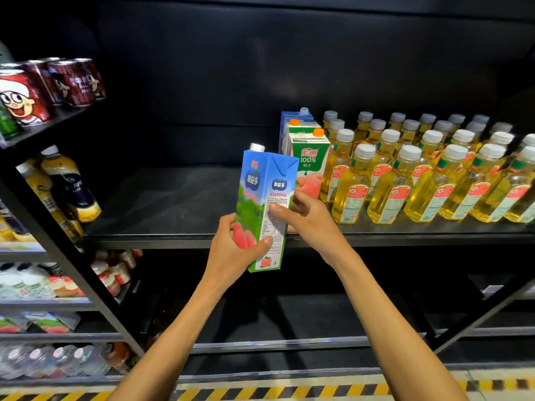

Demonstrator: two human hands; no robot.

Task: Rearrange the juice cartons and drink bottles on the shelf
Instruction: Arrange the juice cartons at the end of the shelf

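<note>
Starting nearest, a yellow-and-black striped strip (289, 390) is seen along the floor at the foot of the rack. Just past it, a blue juice carton (262, 195) is held up in the air with both hands, a bit tilted, in front of the front edge of the black shelf (162, 198) and not resting on it, white cap on top. The left hand (231, 250) is wrapped round its lower part, thumb laid across the printed panel. The right hand (307, 218) is clasped on the right side, thumb pressed on that same panel.

Further in, 3 cartons are lined up front to back on the shelf, just right of the held one: a green-and-white carton (308, 166) first, a blue one last. Right of those, yellow drink bottles (388, 195) are packed in tight rows. Far left and a level up, red cans (72, 82) are parked.
</note>
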